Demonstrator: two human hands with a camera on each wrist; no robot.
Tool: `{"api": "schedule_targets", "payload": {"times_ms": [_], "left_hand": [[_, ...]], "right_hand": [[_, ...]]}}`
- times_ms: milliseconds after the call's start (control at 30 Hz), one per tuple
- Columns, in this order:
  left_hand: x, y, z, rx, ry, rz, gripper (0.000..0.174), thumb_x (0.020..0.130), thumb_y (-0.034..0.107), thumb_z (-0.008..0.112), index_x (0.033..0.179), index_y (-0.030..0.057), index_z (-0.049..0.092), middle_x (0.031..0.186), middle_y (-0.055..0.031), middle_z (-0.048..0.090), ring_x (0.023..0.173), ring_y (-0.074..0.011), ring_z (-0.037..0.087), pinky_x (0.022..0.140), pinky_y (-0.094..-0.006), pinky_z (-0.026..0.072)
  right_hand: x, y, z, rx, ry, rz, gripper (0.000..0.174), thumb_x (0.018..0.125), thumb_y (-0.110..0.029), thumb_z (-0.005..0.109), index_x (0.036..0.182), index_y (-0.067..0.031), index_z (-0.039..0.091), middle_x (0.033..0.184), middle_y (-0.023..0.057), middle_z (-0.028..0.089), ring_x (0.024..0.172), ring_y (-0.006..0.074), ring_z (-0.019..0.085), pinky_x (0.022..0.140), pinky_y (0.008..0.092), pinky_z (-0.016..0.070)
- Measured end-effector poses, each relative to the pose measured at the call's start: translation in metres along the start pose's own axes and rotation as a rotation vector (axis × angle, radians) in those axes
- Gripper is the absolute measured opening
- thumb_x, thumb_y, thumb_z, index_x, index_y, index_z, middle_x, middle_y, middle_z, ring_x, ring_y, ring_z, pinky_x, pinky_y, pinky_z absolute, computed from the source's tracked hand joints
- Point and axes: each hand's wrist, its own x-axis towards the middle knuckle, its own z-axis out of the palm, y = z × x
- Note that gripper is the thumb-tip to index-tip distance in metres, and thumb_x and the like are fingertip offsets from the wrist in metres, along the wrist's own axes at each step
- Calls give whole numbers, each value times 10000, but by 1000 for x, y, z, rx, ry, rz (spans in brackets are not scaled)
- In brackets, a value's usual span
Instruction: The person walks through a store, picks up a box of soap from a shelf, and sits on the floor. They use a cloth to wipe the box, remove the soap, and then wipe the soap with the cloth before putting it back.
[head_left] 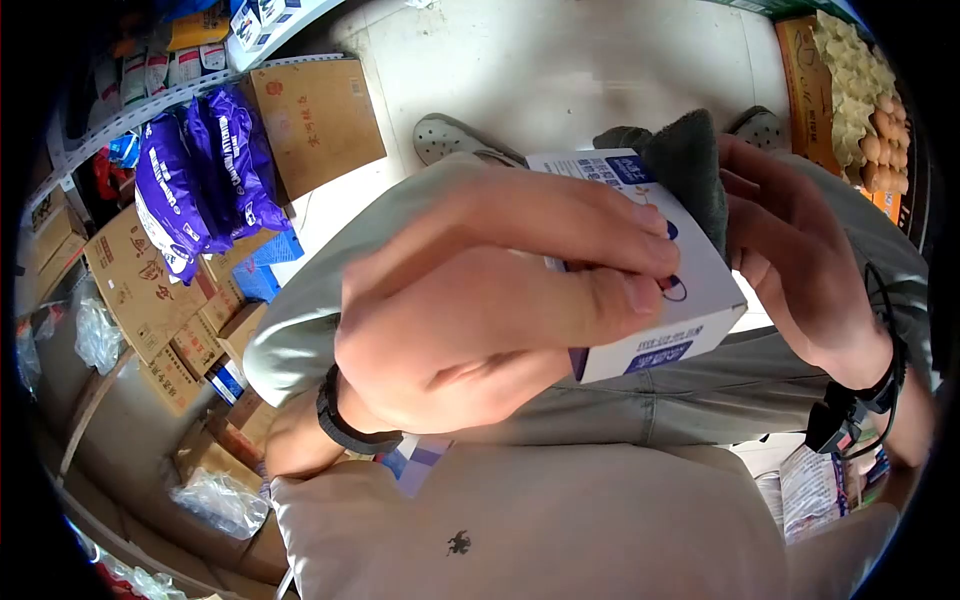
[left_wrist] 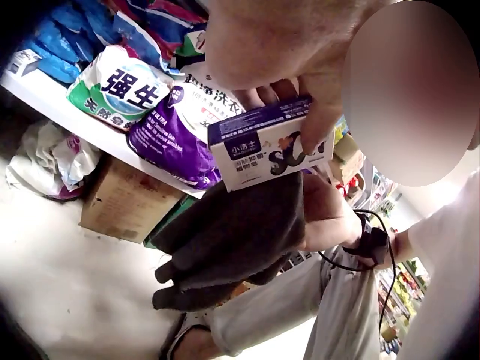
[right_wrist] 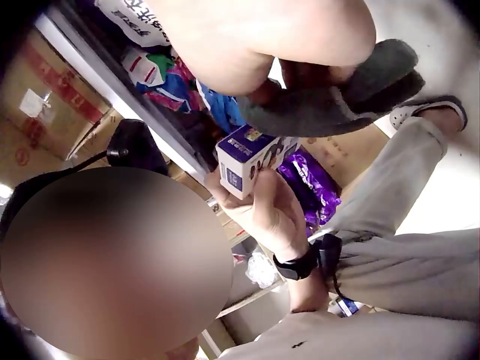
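Observation:
My left hand grips a small white-and-purple cardboard box, with thumb and fingers on its faces. The left wrist view shows the printed front of the box, with dark curly lettering. My right hand holds a dark grey cloth bunched in its fingers. In the head view the cloth overlaps the far corner of the box. Folds of the cloth hang below the box in the left wrist view. The right wrist view has the cloth right above the box.
Purple bags and cardboard boxes stand at the left by a white shelf. Egg trays with eggs are at the far right. Below the hands are the person's legs in grey trousers, over a pale floor.

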Motion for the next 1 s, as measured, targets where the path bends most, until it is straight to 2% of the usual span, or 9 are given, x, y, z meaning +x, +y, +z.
{"api": "schedule_targets", "payload": {"times_ms": [100, 233, 333, 433, 467, 600, 800, 900, 1000], "left_hand": [[2, -6, 0, -11, 11, 2, 383, 808, -32, 817, 1146, -15, 637, 1103, -277, 699, 1018, -396, 726, 890, -479, 616], [3, 14, 15, -41, 314, -458, 516, 814, -76, 791, 1264, -53, 540, 1151, -235, 699, 1048, -275, 717, 912, -388, 603], [-2, 5, 9, -344, 457, -759, 489, 874, -54, 735, 1314, -56, 523, 1166, -183, 689, 1035, -209, 703, 885, -323, 593], [-4, 1, 8, -737, 649, -993, 465, 963, 37, 675, 1368, -91, 487, 1218, -169, 696, 1116, -208, 688, 1027, -370, 537], [-4, 0, 8, -795, 643, -999, 440, 972, 48, 661, 1358, -95, 504, 1220, -166, 695, 1121, -213, 686, 1034, -376, 535], [-6, -3, 7, -922, 613, -996, 333, 989, 63, 621, 1284, -88, 587, 1225, -157, 691, 1124, -224, 683, 1053, -395, 529], [-2, 0, 9, -953, 611, -999, 270, 995, 77, 612, 1221, -70, 626, 1215, -150, 695, 1132, -221, 677, 1067, -390, 522], [-1, 0, 9, -953, 635, -1017, 262, 1001, 90, 610, 1209, -67, 626, 1212, -150, 696, 1131, -223, 677, 1070, -389, 520], [-2, 1, 10, -916, 652, -1015, 280, 1021, 115, 592, 1221, -81, 596, 1217, -170, 684, 1127, -236, 685, 1070, -383, 529]], "right_hand": [[0, -5, 3, -77, 25, -66, 365, 1025, -91, 487, 1368, 31, 518, 1257, 118, 653, 1080, 130, 659, 938, 306, 526], [0, -13, -4, -69, -41, -190, 345, 1034, -123, 482, 1341, 24, 534, 1227, 97, 664, 1090, 123, 656, 943, 288, 526], [0, -14, -9, -110, -54, -251, 364, 1054, -148, 480, 1369, 29, 519, 1255, 103, 657, 1142, 133, 649, 981, 298, 525], [0, -15, -16, -201, -15, -263, 396, 1080, -159, 457, 1423, 37, 484, 1318, 132, 636, 1218, 167, 633, 1038, 328, 521], [0, -15, -17, -312, -2, -302, 406, 1091, -162, 438, 1442, 40, 469, 1341, 146, 625, 1241, 183, 626, 1057, 345, 518], [0, -10, -29, -128, -2, -317, 439, 1122, -193, 353, 1475, 60, 422, 1404, 191, 585, 1303, 252, 599, 1124, 414, 492], [8, -3, -21, 106, 159, -102, 349, 1069, -190, 520, 1342, 22, 564, 1249, 86, 681, 1154, 138, 657, 1029, 313, 520], [7, 0, -11, 77, 210, -101, 332, 1035, -131, 580, 1328, 26, 574, 1219, 81, 694, 1148, 137, 662, 1031, 293, 516], [10, 3, -7, 152, 248, -74, 365, 986, -171, 672, 1280, 41, 623, 1130, 60, 717, 947, 84, 652, 810, 217, 487]]}}
